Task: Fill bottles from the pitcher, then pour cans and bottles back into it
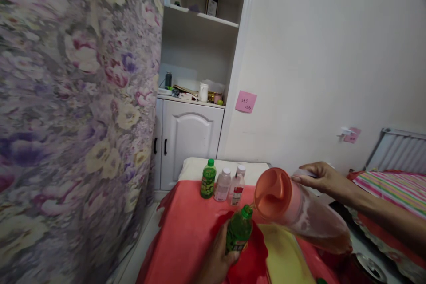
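Observation:
My left hand (218, 253) is wrapped round a green plastic bottle (240, 230), which stands nearly upright over a red dish (258, 255). My right hand (314, 176) grips the handle of a clear pitcher (321, 222) with an orange lid (266, 186). The pitcher is tipped to the left, brownish liquid inside, its spout close to the bottle's mouth. Whether liquid is flowing I cannot tell. Behind them stand a green-capped bottle (208, 179) and two clear bottles with white caps, one plain (222, 186) and one red-labelled (237, 186).
A red cloth (179, 217) covers the table, with a yellow board (284, 253) beside the dish. At lower right is a dark can-like object (366, 268). A floral curtain (80, 97) hangs at left; a white cabinet (193, 142) stands behind, and a striped bed (396, 191) at right.

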Demonstrator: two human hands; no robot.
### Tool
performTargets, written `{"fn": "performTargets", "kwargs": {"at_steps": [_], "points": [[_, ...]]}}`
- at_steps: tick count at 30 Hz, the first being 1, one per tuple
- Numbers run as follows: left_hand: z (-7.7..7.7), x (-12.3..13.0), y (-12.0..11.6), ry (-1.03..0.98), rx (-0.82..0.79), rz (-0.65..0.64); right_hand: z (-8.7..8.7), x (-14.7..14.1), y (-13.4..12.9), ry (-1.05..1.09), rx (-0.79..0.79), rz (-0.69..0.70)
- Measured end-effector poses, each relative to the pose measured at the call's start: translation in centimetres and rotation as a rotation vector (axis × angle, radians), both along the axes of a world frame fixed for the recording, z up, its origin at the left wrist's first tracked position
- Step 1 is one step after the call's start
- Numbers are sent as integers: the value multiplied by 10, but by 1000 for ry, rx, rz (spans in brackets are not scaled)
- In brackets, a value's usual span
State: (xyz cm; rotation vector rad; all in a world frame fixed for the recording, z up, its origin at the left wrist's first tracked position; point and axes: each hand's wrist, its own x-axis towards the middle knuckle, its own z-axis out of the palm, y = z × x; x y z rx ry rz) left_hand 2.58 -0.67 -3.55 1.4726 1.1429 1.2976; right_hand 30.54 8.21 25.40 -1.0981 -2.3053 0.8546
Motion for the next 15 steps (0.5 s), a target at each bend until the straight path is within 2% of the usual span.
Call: {"fn": "performTargets", "kwargs": {"at_steps": [12,15], "points": [[7,3,-3,-34,-50,24,4,-1,-8,7,-50,-4],[8,3,-3,-43,-42,16,4,0,-7,-1,-6,-17]]}}
